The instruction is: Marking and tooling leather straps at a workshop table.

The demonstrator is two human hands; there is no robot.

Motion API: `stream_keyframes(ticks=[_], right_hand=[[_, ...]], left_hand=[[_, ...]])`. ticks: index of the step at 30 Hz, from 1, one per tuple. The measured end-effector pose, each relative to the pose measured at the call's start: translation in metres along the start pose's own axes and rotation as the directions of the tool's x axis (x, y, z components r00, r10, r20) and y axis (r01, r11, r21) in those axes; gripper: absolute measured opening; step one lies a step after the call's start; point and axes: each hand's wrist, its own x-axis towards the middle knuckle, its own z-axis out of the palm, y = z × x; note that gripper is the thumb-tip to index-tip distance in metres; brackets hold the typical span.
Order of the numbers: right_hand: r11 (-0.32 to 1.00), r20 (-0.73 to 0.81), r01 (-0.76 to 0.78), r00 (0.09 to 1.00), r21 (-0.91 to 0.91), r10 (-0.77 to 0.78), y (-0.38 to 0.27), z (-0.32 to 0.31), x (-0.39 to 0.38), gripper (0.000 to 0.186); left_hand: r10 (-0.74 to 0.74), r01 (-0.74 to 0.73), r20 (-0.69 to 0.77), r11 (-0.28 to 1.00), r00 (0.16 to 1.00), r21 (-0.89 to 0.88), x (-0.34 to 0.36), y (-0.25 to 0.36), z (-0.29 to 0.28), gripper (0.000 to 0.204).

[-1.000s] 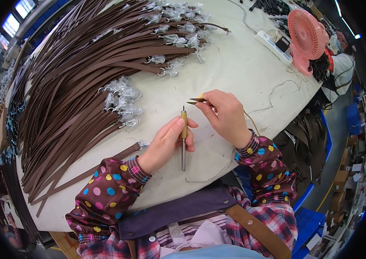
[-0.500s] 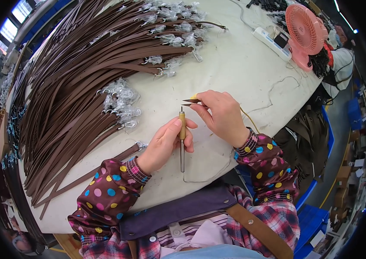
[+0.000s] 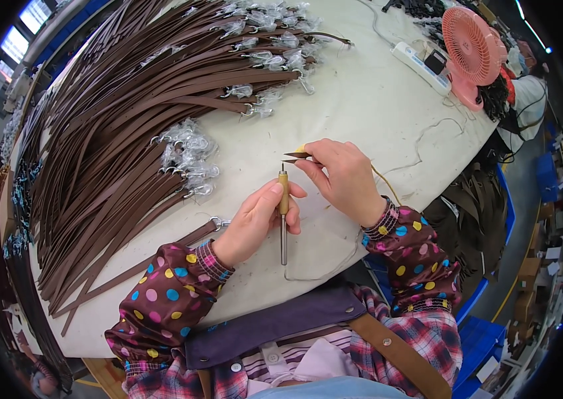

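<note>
While the left hand grips a wooden-handled tool upright, tip up, the right hand pinches a brown strap end just above that tip; both sit on a pale worktable beside a big pile of brown straps; pink fan at the far edge, blue crates by the floor; basically same pose as a second ago, barely anything moved.

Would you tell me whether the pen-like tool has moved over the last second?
No; the tool in the left hand remains equally far from the strap pile.
</note>
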Motion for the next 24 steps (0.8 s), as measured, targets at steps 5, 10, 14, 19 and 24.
stream_keyframes(ticks=[5,10,14,19,24], right_hand=[[1.0,0.013,-0.013,1.0,0.022,0.013,-0.0012,-0.0023,0.001,0.014],[0.989,-0.069,-0.101,0.992,0.111,0.109,-0.0006,-0.008,0.0015,0.014],[0.995,-0.06,-0.066,0.996,0.077,0.07,0.0001,-0.0097,0.0009,0.013],[1.0,-0.063,-0.019,0.998,0.008,0.019,-0.0006,-0.0101,0.0008,0.014],[0.994,-0.064,0.064,0.996,-0.09,-0.07,-0.0013,-0.0099,0.0027,0.017]], left_hand=[[0.012,-0.012,-0.004,1.0,1.0,0.001,0.0004,-0.0001,0.0022,0.041],[-0.021,0.021,-0.039,1.0,0.999,0.015,-0.0009,0.0038,0.0036,0.033],[-0.038,0.038,-0.066,0.999,0.997,-0.013,-0.0003,0.003,0.0026,0.029],[-0.014,0.013,-0.083,1.0,0.996,-0.024,0.0015,0.0003,0.0021,0.02],[0.017,-0.017,-0.118,1.0,0.993,0.002,0.0013,-0.0022,0.0034,0.017]])
